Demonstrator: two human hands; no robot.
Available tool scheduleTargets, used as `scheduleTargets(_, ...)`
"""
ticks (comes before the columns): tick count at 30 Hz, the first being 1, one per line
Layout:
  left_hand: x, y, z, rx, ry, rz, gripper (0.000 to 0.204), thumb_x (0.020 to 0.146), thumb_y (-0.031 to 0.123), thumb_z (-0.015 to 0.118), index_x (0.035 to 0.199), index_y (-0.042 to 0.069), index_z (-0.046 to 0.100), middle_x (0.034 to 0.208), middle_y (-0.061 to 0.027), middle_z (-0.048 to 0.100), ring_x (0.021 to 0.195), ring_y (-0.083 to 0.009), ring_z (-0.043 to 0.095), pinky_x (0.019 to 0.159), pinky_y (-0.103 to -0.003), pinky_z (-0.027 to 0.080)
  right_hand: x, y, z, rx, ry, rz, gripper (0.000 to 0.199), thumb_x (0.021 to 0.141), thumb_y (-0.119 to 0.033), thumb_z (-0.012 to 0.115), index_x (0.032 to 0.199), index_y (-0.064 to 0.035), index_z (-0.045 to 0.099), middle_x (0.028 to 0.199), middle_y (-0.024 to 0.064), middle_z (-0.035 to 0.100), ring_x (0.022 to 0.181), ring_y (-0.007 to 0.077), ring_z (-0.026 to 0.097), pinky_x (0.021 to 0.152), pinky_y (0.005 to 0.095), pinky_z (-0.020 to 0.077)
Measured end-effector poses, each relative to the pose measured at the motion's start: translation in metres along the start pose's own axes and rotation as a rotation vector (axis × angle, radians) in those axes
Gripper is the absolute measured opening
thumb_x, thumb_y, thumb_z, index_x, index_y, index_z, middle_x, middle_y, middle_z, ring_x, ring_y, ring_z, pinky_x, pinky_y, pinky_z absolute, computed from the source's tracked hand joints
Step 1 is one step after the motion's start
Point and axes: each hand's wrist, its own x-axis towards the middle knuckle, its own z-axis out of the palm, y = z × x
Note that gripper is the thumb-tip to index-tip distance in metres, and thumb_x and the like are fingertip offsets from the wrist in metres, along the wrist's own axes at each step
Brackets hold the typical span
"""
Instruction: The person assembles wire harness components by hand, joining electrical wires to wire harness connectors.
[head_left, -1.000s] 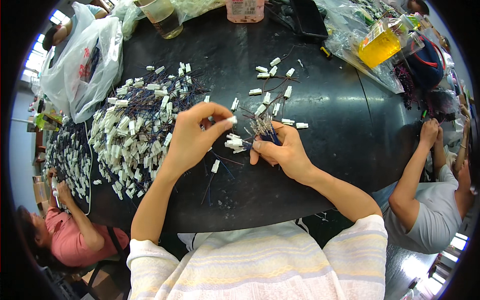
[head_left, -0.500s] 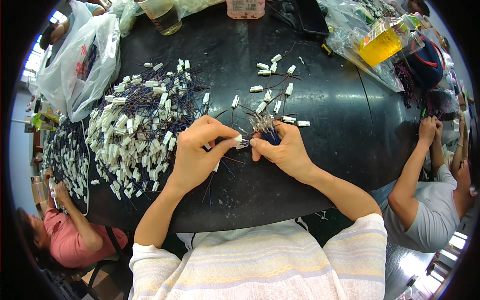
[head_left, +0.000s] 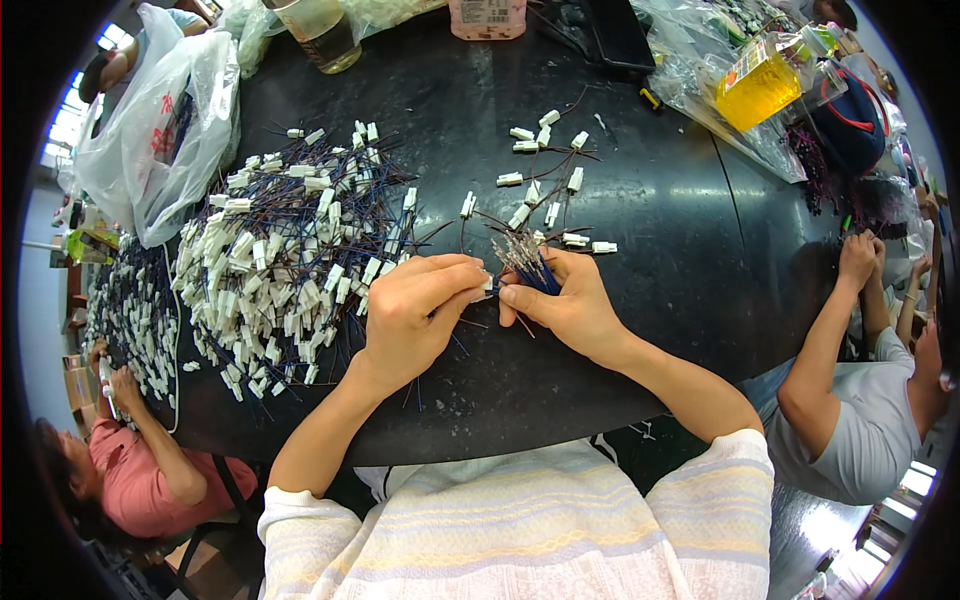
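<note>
A: What is in each grip?

B: The left hand [head_left: 415, 310] pinches a small white plastic connector [head_left: 486, 285] between thumb and fingertips, a narrow, closed grip. The right hand [head_left: 565, 305] is closed around a bundle of thin dark blue wires [head_left: 525, 262], their bare ends fanning up and away from it.

A: How do the two lie?

B: The connector sits just left of the bundle, nearly touching; the wires' long axis runs away from the person. Both hands meet there, the left nearer the connector.

A: And farther out?

B: Left of the left grip lies a big heap of white connectors with blue wires [head_left: 285, 265]; beyond the right grip, loose white connectors [head_left: 545, 165] on the glossy black surface [head_left: 680, 250].
</note>
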Motion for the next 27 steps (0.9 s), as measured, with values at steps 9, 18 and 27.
scheduleTargets(9, 0.009, -0.004, -0.009, -0.032, -0.099, -0.012, 0.013, 0.071, -0.001, 0.065, 0.084, -0.001, 0.065, 0.086, -0.0121, 0.066, 0.077, -0.0213, 0.063, 0.069, -0.029, 0.048, 0.003, 0.000, -0.001, -0.044, -0.006, 0.070, 0.010, 0.080, -0.006, 0.059, 0.085, -0.0001, 0.054, 0.064, 0.0059, 0.059, 0.048, 0.0040, 0.045, 0.042, 0.0176, 0.0308)
scheduleTargets(18, 0.053, -0.043, 0.004, 0.301, -0.081, 0.086, 0.021, 0.074, -0.004, 0.059, 0.093, 0.002, 0.062, 0.076, -0.0099, 0.057, 0.064, -0.0178, 0.056, 0.060, -0.026, 0.044, 0.003, -0.003, -0.001, 0.244, -0.003, 0.117, 0.011, 0.080, -0.009, 0.058, 0.084, -0.0010, 0.052, 0.062, 0.0085, 0.056, 0.044, 0.0029, 0.035, 0.039, 0.0183, 0.0219)
scheduleTargets(27, 0.045, -0.016, -0.017, -0.278, -0.014, -0.519, 0.009, 0.076, 0.006, 0.067, 0.075, 0.001, 0.059, 0.064, 0.0023, 0.056, 0.057, -0.0023, 0.048, 0.052, -0.017, 0.036, 0.004, -0.001, 0.002, 0.107, 0.071, 0.053, 0.009, 0.081, -0.010, 0.057, 0.081, -0.0017, 0.053, 0.061, 0.0068, 0.057, 0.044, 0.0036, 0.039, 0.039, 0.0191, 0.0266)
